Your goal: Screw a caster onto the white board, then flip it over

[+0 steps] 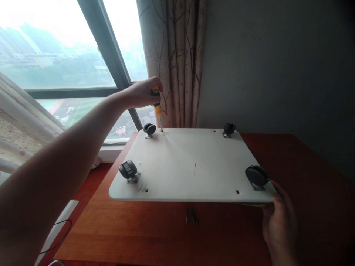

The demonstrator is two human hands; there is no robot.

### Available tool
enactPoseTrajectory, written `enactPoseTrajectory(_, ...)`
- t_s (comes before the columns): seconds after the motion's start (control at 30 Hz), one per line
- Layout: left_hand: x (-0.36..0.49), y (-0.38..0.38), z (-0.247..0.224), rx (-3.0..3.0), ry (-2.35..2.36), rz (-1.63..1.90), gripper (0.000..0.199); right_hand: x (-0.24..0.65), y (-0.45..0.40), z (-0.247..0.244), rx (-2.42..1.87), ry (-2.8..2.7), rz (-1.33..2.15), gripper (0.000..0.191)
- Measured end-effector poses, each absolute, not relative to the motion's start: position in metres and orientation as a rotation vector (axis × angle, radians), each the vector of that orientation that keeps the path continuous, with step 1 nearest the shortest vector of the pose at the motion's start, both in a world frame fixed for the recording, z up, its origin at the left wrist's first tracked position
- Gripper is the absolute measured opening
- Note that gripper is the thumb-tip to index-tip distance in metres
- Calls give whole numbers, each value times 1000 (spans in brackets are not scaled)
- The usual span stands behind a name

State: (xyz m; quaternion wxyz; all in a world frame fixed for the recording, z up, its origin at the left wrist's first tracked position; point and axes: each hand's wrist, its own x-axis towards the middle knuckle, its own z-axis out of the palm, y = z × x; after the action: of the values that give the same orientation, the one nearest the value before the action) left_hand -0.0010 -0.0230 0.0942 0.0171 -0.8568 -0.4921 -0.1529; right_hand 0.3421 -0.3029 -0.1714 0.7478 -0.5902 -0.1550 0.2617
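My left hand [145, 92] is wrapped round the yellow and black handle of a screwdriver [158, 109]. The screwdriver stands nearly upright, its tip at a hole near the far left corner of a white board [183, 159]. Black casters [129, 170] on metal plates sit at the board's corners, wheels up. At the near right corner, my right hand [279, 218] grips the board's edge, thumb on the side and some fingers hidden beneath. Open holes [237, 192] show near the front edge and at the far right.
Several loose screws [193, 217] lie on the reddish wooden table [138, 229] in front of the board. A window [69, 55] and a patterned curtain [177, 62] are behind at the left, a grey wall [271, 66] at the right. A black cable [68, 231] hangs at lower left.
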Motion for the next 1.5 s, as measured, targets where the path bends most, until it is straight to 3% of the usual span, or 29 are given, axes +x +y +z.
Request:
enactPoseTrajectory(0.13,-1,-20,96,-2351,-1578,-259,43,341,-304,-170,-1307,-341,571,46)
enactPoseTrajectory(0.37,-3,-24,97,-2606,-1542,-341,47,341,-304,-169,-1287,-364,573,46)
enactPoseTrajectory(0.57,-6,-21,95,-2332,-1648,-244,42,340,-304,-170,-1279,-342,578,47)
enactPoseTrajectory(0.8,-7,-23,96,-2691,-1455,-382,44,342,-304,-172,-1278,-332,581,48)
enactPoseTrajectory(0.97,0,-29,94,-2478,-1447,-254,39,344,-302,-174,-1282,-319,580,49)
enactPoseTrajectory(1.3,2,-20,80,-2556,-1411,-552,38,341,-304,-170,-1316,-314,592,52)
enactPoseTrajectory(1.5,2,-22,76,-2312,-1343,-449,34,339,-305,-168,-1308,-320,587,49)
